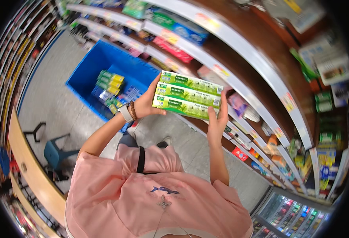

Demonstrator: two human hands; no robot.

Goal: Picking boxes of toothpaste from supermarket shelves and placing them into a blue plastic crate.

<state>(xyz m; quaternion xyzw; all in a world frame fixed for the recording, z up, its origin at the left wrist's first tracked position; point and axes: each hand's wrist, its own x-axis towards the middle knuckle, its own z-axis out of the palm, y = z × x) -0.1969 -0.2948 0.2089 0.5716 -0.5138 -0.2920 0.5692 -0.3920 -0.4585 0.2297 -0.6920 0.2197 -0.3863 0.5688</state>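
Three green-and-white toothpaste boxes (188, 95) lie side by side in a stack between my hands, their long printed faces turned up towards me. My left hand (147, 102) grips their left ends, with the thumb along the near edge. At the right ends, my right hand (218, 114) presses with thumb and fingers. A watch and a beaded bracelet (132, 110) circle my left wrist. Beyond the left hand, a blue plastic crate (86, 74) contains several green-and-yellow boxes (110, 81) and other packets. The undersides of the held boxes are hidden.
Store shelves (252, 59) with packaged goods and price tags curve along the right. A teal stool (57, 151) stands on the grey tiled floor (52, 64) at left, near a wooden counter (34, 160). A glass-fronted cooler (292, 212) stands at lower right.
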